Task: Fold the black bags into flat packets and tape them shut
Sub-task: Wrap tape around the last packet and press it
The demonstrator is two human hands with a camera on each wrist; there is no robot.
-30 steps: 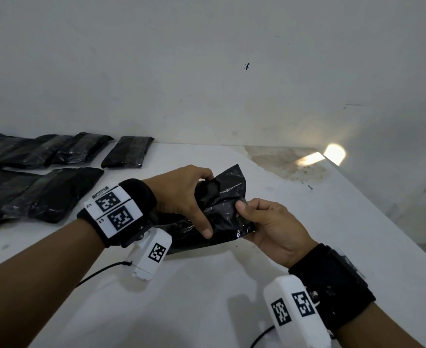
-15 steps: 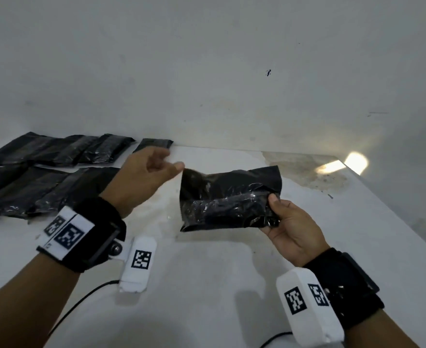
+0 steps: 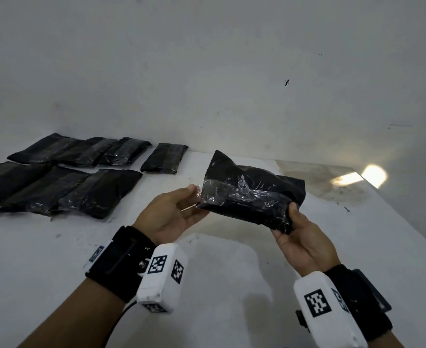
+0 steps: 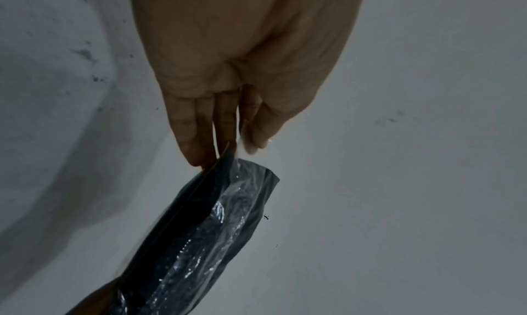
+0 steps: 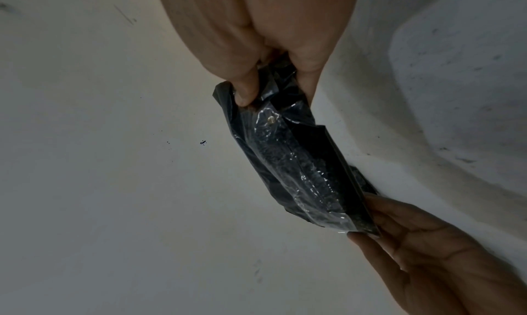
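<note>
I hold a folded black bag [image 3: 253, 190] above the white table [image 3: 219, 285], with a strip of clear tape [image 3: 239, 193] running along it. My right hand [image 3: 293, 222] pinches the bag's right end between thumb and fingers [image 5: 245, 90]. My left hand [image 3: 189, 197] is palm up at the bag's left end, where its thumb and fingertips pinch the loose end of the tape [image 4: 239, 146]. The left wrist view shows the bag [image 4: 205, 225] hanging from those fingers. In the right wrist view the bag [image 5: 296, 162] stretches from hand to hand.
Several taped black packets [image 3: 63, 182] lie in two rows at the table's back left, with one more packet [image 3: 164, 158] set apart beside them. A white wall [image 3: 206, 71] rises behind the table. A stained patch and a spot of light [image 3: 372, 175] mark the back right corner.
My left hand had let go and drawn off to the left; now it is back at the bag's left end, palm up, pinching the tape. The bag is tilted, right end lower.
</note>
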